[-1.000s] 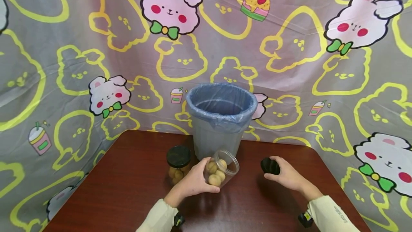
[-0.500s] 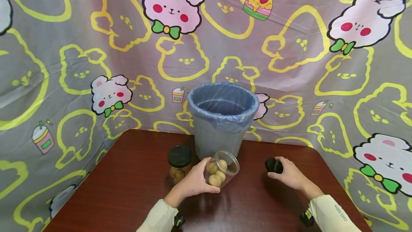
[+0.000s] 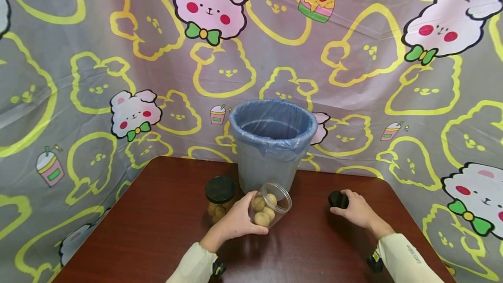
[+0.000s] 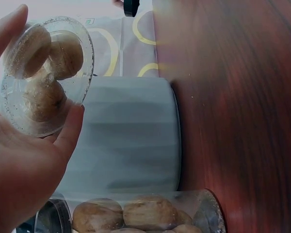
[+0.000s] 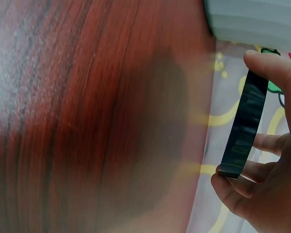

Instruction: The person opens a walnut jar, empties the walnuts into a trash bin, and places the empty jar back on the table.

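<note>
My left hand (image 3: pixel 237 221) grips a clear plastic jar (image 3: pixel 281 211) that has no lid and tilts toward the right. Several round brown walnuts (image 3: pixel 262 218) lie inside it; the left wrist view shows these walnuts (image 4: pixel 44 99) through the jar's end. Above the table on the right, my right hand (image 3: pixel 360 211) pinches a black lid (image 3: pixel 339 200) by its rim. From the right wrist the lid (image 5: pixel 246 124) appears edge-on between thumb and fingers. A second jar (image 3: pixel 217 211) stands upright left of my left hand, black-lidded and holding similar walnuts, partly hidden by that hand.
A grey trash bin (image 3: pixel 267 169) lined with a blue plastic bag (image 3: pixel 275 141) stands at the back of the brown wooden table (image 3: pixel 165 213), just behind the tilted jar. A patterned cloth (image 3: pixel 283 51) hangs behind and along both sides.
My right hand has shifted a little to the right with the lid, away from the jar. The left hand and its jar stay practically where they were.
</note>
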